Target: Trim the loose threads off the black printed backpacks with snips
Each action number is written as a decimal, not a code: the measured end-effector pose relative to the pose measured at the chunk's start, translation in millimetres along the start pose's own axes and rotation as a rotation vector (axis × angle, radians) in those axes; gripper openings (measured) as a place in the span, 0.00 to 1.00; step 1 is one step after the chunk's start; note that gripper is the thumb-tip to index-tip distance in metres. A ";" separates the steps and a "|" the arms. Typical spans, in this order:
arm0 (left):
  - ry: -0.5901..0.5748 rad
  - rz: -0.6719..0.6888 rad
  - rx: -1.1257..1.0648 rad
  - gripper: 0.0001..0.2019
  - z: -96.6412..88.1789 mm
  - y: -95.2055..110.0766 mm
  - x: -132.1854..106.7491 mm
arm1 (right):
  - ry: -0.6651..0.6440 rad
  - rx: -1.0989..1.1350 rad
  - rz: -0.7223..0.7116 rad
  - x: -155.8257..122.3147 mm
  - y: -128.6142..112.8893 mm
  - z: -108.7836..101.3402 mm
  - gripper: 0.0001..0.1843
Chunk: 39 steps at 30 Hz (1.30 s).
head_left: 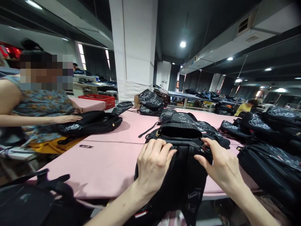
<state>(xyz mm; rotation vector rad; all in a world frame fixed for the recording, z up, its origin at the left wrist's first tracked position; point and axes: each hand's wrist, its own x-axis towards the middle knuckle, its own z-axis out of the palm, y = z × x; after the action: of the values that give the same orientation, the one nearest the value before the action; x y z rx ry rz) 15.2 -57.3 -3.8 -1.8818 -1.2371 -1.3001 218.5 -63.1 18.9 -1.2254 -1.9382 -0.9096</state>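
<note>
The black backpack lay at 5 o'clock in the view, its mouth gaping, its near end hanging past the edge of the pink table. At 6 o'clock the left hand curled over its top rim, apparently grasping it. At 4 o'clock the right hand touched the rim by the metal zip pulls, thumb and forefinger apart; whether it gripped, I could not tell. Had the left hand's hold loosened, the overhang could have dragged the backpack down. A crooked tug might have snagged fabric in the zip; a push toward 12 o'clock, jostled the bags behind.
</note>
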 end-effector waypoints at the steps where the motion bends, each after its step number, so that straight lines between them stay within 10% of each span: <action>1: -0.010 -0.008 0.011 0.04 -0.4 1.0 0.5 | 0.015 0.039 -0.019 2.3 -1.7 1.7 0.16; 14: -0.113 0.015 0.174 0.07 5.5 10.7 8.7 | 0.225 0.091 -0.230 17.2 -15.8 14.5 0.05; 39: -0.115 0.036 0.024 0.10 5.0 3.3 0.4 | 0.109 0.098 -0.387 29.4 -25.1 2.7 0.09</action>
<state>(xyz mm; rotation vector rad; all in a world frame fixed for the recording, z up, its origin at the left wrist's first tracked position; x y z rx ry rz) 20.4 -54.6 -5.1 -1.9762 -1.2640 -1.1673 184.8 -55.2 36.3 -0.7400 -2.1413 -1.0341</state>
